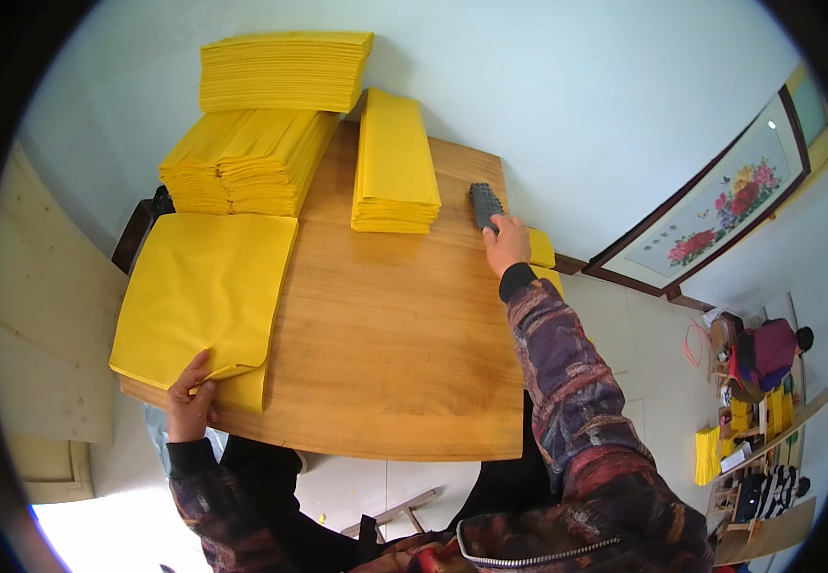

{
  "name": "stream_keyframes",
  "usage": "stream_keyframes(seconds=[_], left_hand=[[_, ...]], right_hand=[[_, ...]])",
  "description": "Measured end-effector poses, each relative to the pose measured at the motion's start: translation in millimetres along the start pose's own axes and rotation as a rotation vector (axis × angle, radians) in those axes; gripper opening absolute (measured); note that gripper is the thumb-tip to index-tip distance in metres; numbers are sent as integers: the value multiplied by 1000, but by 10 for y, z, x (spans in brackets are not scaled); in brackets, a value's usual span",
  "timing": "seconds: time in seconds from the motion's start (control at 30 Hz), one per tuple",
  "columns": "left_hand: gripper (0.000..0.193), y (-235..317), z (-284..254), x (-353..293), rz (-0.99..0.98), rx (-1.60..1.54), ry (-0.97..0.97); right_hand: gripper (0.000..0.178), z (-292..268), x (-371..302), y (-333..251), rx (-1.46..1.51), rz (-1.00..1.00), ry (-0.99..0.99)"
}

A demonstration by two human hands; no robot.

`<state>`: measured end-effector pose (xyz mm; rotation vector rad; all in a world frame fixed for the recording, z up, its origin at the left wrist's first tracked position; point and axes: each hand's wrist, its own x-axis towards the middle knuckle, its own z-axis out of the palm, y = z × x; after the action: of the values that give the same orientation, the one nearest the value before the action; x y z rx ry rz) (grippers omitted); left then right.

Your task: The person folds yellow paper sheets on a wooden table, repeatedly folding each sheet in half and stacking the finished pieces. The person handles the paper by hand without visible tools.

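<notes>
At the table's left front corner my left hand (pixel 190 401) is closed on the near edge of a large yellow sheet (pixel 199 286). The sheet's front corner is curled up, and more yellow material shows beneath it. Its surface looks soft and slightly rippled, like felt or cloth. Near the right edge of the wooden table (pixel 385 353), my right hand (pixel 507 244) has its fingers around the near end of a dark grey, bumpy, elongated block (pixel 485 204). That block rests on the tabletop; its exact kind is unclear.
Folded yellow pieces form a wide stack (pixel 251 162), another stack (pixel 280 72) behind it, and a narrower pile (pixel 395 162) mid-table. More yellow pieces (pixel 541 248) lie beyond the right edge. A framed flower picture (pixel 710 210) leans at the wall. People (pixel 767 358) sit at benches far right.
</notes>
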<state>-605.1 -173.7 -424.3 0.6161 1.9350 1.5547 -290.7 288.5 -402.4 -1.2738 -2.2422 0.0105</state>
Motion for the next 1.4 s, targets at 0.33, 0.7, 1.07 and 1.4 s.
stream_keyframes(seconds=[0.33,0.7,1.07,1.4], left_hand=[[35,274,6,-31,-33,167,-80],[28,296,67,-59,-91,24,-21],[21,146,70,-50,118,110,-23],[24,277,-9,17,-118,-143,-250]], right_hand=[[16,445,318,442,-75,-153,40],[16,-107,-686,-941,620,-141,-296],[13,15,-1273,-3128,951,-210,-954],[10,43,-1257,-3111,1026,-296,-1018]])
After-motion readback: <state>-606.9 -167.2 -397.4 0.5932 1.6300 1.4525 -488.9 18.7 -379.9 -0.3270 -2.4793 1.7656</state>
